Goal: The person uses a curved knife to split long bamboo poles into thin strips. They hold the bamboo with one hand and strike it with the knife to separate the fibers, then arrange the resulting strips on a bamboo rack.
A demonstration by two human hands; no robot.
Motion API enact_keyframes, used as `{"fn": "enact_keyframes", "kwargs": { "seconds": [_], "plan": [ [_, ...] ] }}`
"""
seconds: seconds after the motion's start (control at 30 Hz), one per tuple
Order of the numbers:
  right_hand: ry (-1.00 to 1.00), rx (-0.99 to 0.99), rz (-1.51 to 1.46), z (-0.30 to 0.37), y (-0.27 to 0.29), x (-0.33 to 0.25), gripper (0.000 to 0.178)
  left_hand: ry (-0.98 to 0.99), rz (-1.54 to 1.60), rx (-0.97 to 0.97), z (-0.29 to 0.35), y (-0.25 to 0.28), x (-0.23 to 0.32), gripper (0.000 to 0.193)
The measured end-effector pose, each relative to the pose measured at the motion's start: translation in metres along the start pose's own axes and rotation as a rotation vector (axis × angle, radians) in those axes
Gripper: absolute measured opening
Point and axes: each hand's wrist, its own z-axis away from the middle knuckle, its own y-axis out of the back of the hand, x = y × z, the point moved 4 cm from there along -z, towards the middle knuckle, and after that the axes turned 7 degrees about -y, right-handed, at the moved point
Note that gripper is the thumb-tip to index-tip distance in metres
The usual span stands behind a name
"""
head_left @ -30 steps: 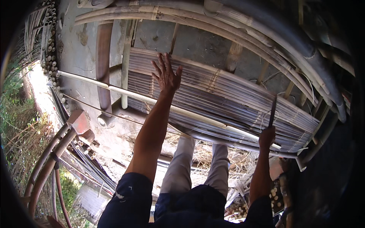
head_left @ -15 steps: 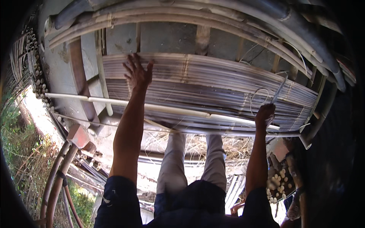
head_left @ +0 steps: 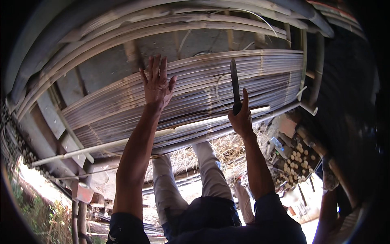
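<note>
My left hand point(head_left: 157, 88) is open, its fingers stretched out above a panel of thin bamboo slats point(head_left: 191, 79) laid side by side. Whether the palm touches the slats, I cannot tell. In my right hand point(head_left: 243, 121) is a knife point(head_left: 235, 81) with a long dark blade, pointing away from me over the slats. The index finger of that hand sticks out beside the blade; the others wrap the handle. A pale peeled bamboo pole point(head_left: 101, 149) runs across the near side of the panel, passing under my left forearm. Thin pale strips point(head_left: 218, 91) curl on the slats near the knife.
Thick bamboo poles point(head_left: 178, 18) bound the far side of the frame. Cut bamboo ends point(head_left: 298, 162) are stacked at the lower right, near a plastic bottle point(head_left: 277, 143). Shavings point(head_left: 231, 148) litter the ground by my legs. A reddish block point(head_left: 83, 192) sits at lower left.
The whole view has turned, so the panel now slopes up to the right. My right hand and the knife appear further left, nearer my left hand, which remains open.
</note>
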Motion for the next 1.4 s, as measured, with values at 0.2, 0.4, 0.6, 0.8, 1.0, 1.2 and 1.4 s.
{"fn": "enact_keyframes", "kwargs": {
  "seconds": [0.2, 0.4, 0.6, 0.8, 1.0, 1.2, 1.4],
  "plan": [
    [-0.037, 0.002, 0.426, -0.045, 0.001, 0.023, 0.075, -0.066, 0.050, 0.039, -0.058, -0.035, 0.060, 0.067],
    [0.210, 0.069, 0.219, -0.079, 0.017, 0.003, 0.073, -0.131, -0.085, -0.063, -0.093, -0.072, 0.090, 0.059],
    [0.105, 0.215, 0.053, -0.098, 0.099, 0.082, 0.067, -0.080, -0.276, -0.019, -0.104, -0.088, 0.095, 0.023],
    [-0.281, 0.226, 0.430, -0.243, 0.283, 0.219, 0.088, -0.035, -0.240, -0.036, -0.106, -0.093, 0.103, 0.040],
    [-0.269, 0.370, 0.946, -0.347, 0.332, 0.181, 0.061, -0.048, -0.209, -0.024, -0.104, -0.093, 0.097, 0.034],
    [-0.385, 0.087, 0.925, -0.389, 0.305, 0.192, 0.061, -0.044, -0.277, -0.041, -0.115, -0.090, 0.104, 0.036],
    [-0.386, 0.111, 0.889, -0.383, 0.316, 0.197, 0.076, -0.099, -0.269, 0.050, -0.114, -0.086, 0.109, 0.037]
  ]
}}
